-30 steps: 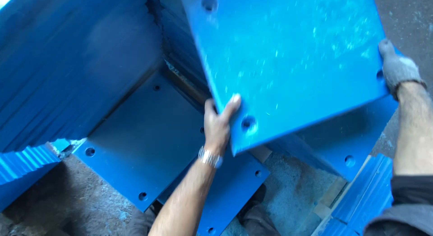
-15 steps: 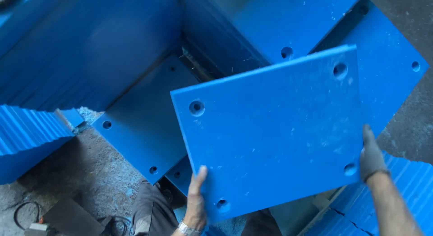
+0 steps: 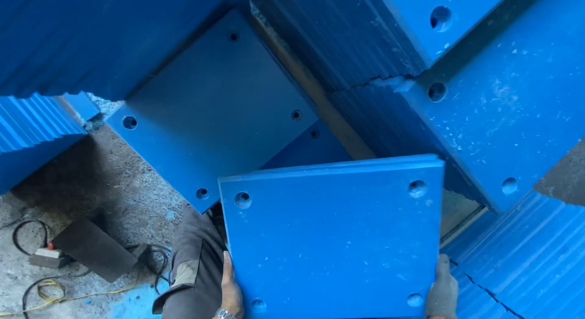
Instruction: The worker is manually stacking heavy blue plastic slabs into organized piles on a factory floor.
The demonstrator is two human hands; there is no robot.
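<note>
— What's changed with the blue panel [image 3: 334,233]?

— It has come down from up at one o'clock to five o'clock, close in front of the person, now lying flatter.

— And the hands?

— Left hand [image 3: 231,288] clamps its lower left edge, right hand [image 3: 442,290], gloved, its lower right corner.

— Any containers?

— None; only stacked panels [image 3: 536,258] at four o'clock and a flat panel [image 3: 213,106] at eleven.

The square blue panel [image 3: 335,240] is looking like smooth, matt plastic dusted with pale specks, the flat plate [image 3: 213,106] behind it is showing a duller, greyer sheen, the ribbed blue stacks [image 3: 36,124] are reading as layered sheet edges, and the floor [image 3: 116,191] is appearing rough, gritty concrete.
</note>
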